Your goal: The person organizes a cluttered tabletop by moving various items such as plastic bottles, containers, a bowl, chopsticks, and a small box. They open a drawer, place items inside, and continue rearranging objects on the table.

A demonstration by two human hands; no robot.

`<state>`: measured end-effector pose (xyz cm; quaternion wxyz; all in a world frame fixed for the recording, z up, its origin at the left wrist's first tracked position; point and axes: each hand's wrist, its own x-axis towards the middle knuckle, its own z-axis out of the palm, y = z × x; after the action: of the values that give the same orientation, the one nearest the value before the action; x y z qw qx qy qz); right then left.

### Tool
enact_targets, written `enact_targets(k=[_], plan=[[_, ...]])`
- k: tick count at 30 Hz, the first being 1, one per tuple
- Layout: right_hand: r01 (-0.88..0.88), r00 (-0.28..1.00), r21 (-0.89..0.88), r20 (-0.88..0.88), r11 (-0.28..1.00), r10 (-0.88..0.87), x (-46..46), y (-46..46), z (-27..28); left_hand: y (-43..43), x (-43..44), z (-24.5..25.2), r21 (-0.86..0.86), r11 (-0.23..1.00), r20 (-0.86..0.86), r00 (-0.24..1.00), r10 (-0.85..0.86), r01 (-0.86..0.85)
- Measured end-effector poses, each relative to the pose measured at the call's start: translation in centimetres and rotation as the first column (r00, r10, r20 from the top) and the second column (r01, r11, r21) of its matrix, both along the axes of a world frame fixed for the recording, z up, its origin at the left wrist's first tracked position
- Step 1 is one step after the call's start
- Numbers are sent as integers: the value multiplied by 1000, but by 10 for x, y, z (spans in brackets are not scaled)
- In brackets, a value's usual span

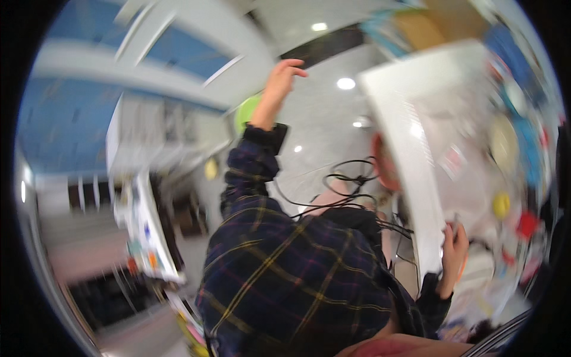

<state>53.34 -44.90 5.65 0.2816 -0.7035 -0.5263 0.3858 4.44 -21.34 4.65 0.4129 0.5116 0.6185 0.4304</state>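
My left hand (285, 76) is stretched out over the shiny grey floor, fingers apart and slightly bent, holding nothing. A green round thing (246, 111) lies beyond that wrist, partly hidden by it. At the white table's edge (412, 147), my right hand (454, 250) has its fingers around a small slim grey object (455, 223), too blurred to name. Something orange shows beside this hand. Nearby on the table are a yellow round thing (501, 205) and a small red-and-white packet (453, 160). Black cables (357, 180) loop over and around my legs.
The table's far side carries a pale oval thing (504, 143), a red item (527, 225) and blurred clutter. A cardboard box (419, 29) stands beyond its end. Under the table edge is a reddish round thing (384, 165). Left are white drawers (151, 129) and another laden white table (156, 227).
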Motion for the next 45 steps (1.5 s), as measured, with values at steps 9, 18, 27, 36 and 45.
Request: enact_targets(k=[9, 18, 27, 36, 45], plan=[[-539, 819, -126, -307, 832, 484, -221, 33, -10, -363, -300, -80, -203, 393, 436, 277, 856, -897], [-809, 579, -128, -345, 574, 738, -486, 129, -22, -433, -428, -133, -406, 341, 622, 17, 783, -848], [-876, 473, -60, -302, 478, 828, -707, 194, -45, -356, -621, -115, -271, 448, 600, 214, 770, -852], [-910, 396, -103, -499, 401, 771, -827, 189, -31, -379, -702, -103, -443, 459, 313, 347, 884, -770], [-788, 589, -12, -304, 615, 749, -908, 155, -13, -267, -812, -132, -202, 827, -851, 512, 118, -525]])
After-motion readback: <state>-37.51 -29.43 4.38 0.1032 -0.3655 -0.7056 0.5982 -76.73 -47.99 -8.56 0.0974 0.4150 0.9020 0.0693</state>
